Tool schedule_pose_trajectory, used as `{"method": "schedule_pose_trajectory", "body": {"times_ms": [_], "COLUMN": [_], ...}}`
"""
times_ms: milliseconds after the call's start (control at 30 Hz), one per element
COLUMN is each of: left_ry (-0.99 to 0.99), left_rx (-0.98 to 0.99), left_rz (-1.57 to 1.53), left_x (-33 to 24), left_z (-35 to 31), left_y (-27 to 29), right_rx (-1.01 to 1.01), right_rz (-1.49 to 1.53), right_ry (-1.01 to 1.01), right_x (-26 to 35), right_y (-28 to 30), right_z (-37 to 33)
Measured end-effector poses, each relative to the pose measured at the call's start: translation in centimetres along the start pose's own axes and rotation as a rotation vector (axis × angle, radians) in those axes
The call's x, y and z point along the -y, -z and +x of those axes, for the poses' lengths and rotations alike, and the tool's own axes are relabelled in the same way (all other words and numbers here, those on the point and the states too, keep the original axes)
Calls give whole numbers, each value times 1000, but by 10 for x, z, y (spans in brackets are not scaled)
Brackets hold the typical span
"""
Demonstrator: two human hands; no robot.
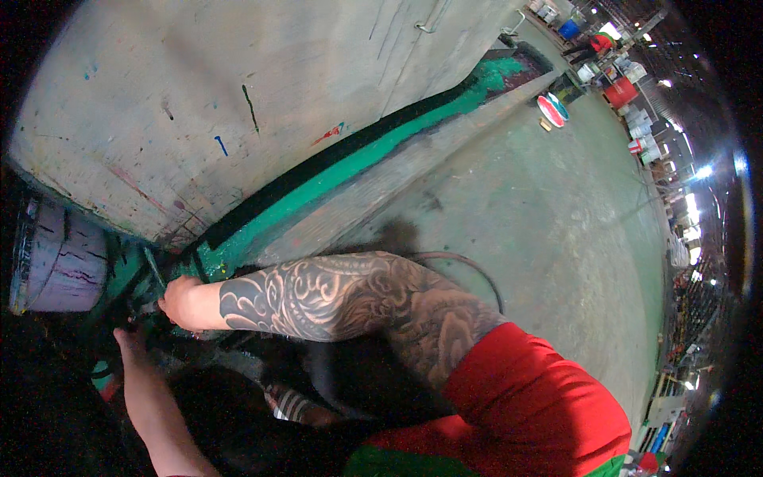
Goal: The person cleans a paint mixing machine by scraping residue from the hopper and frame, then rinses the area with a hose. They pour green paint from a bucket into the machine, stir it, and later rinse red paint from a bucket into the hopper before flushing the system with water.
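Note:
My right hand [184, 304] reaches in from the right beneath the lower corner of a large pale paint-marked body [262, 111]. Its fingers are closed round a thin greenish rod [155, 267] that sticks up past the knuckles; its kind is not clear. Just below and to the left is my left hand [133, 342], close to the right one. Deep shadow hides its fingers and anything in them. Beside both hands stands a pale bucket [67, 262] streaked with dark drips.
A green-and-black painted ledge [358, 171] runs along the pale body's foot. On the floor to the right lies a dark hose [485, 277]. Farther off are a red-and-white round basin [551, 111], a red drum [621, 93], several buckets and another person [596, 46] in red.

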State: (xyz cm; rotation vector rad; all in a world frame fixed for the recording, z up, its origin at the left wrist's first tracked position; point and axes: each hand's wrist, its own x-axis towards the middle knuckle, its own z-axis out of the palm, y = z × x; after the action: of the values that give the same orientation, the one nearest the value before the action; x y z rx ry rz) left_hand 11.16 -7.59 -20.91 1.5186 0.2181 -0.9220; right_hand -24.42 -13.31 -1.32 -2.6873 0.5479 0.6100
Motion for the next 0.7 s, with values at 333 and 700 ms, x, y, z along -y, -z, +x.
{"method": "schedule_pose_trajectory", "body": {"times_ms": [333,700], "left_ry": [-4,-7], "left_rx": [-7,-5], "left_rz": [19,16], "left_x": [4,0], "left_z": [2,0], "left_y": [3,7], "right_rx": [-171,-74], "right_rz": [-60,-3], "right_ry": [-15,-4], "right_x": [1,-3], "right_y": [-19,-11], "right_z": [20,14]}}
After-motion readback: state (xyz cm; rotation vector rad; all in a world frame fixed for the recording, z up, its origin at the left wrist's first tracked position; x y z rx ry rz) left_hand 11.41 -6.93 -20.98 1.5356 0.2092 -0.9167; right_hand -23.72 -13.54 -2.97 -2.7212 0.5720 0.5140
